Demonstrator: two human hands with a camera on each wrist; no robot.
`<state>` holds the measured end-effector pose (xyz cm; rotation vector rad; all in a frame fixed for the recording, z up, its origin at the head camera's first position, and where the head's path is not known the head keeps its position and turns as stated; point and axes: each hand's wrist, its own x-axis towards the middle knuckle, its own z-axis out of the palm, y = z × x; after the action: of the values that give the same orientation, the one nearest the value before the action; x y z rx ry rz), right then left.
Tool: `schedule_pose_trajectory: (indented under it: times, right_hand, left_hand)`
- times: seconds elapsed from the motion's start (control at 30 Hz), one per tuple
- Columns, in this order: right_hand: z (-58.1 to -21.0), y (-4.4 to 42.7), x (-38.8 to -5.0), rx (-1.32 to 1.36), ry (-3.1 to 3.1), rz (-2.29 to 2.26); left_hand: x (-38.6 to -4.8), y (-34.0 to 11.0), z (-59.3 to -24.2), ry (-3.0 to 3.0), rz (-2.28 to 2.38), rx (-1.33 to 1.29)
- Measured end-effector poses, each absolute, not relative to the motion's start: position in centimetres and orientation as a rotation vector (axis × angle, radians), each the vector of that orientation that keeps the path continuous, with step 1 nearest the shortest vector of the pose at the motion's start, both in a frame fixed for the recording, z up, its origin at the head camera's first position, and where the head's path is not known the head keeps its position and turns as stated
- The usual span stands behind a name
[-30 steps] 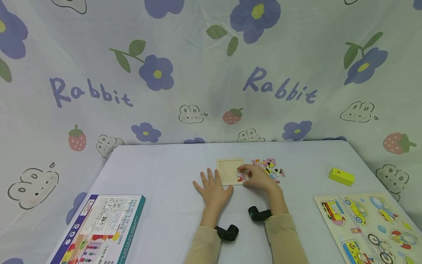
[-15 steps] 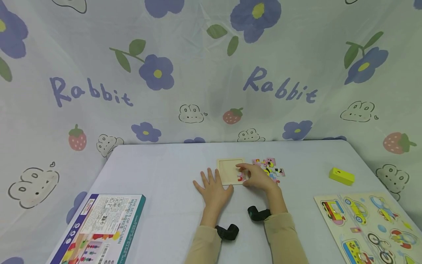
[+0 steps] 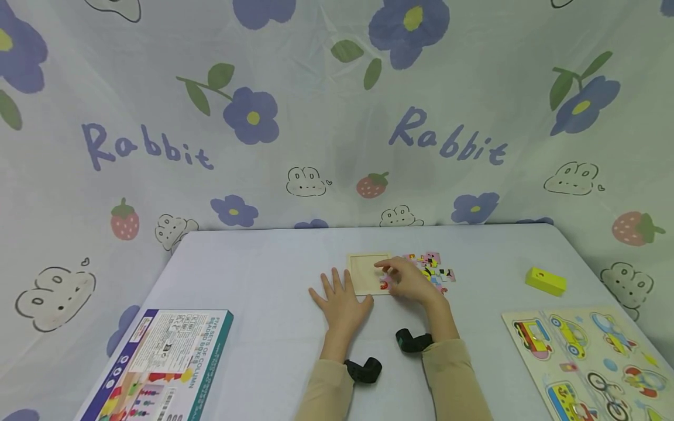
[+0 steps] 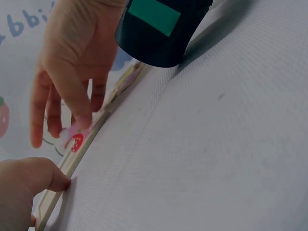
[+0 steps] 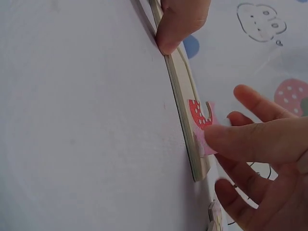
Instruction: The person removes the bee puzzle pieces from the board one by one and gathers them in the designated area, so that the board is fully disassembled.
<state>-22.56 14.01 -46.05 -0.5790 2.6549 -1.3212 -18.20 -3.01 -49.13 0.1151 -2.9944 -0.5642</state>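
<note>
A shallow square wooden puzzle tray lies on the table, with a pink puzzle piece showing a red strawberry in its near right corner. My left hand lies spread on the left, its thumb against the tray's near edge. Over the right side of the tray, my right hand touches the strawberry piece with its thumb. Its other fingers are loosely bent, apart from the piece. Several loose puzzle pieces lie right of the tray, partly hidden by the right hand.
A yellow block sits on the right. A wooden vehicle puzzle board is at the near right, and a printed box at the near left. Behind the table hangs a patterned cloth.
My right hand's index finger has shifted slightly left over the tray, while its thumb stays by the strawberry piece. The left hand has not moved.
</note>
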Motion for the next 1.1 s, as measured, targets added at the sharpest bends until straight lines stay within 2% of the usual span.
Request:
schedule_pose_trajectory:
  times: [0.2, 0.47, 1.1]
  right_hand:
    - [-46.1, 14.0, -22.7, -0.535, 2.616, -1.408]
    - [-45.6, 14.6, -22.6, -0.270, 2.628, -1.463]
    - [-45.7, 20.4, -22.2, 0.065, 2.247, -1.866]
  left_hand:
    - [-18.3, -3.0, -49.2, -3.000, -0.571, 0.118]
    - [-18.3, -3.0, -49.3, -2.986, -0.574, 0.116]
    - [-18.1, -3.0, -49.2, -2.967, -0.621, 0.109]
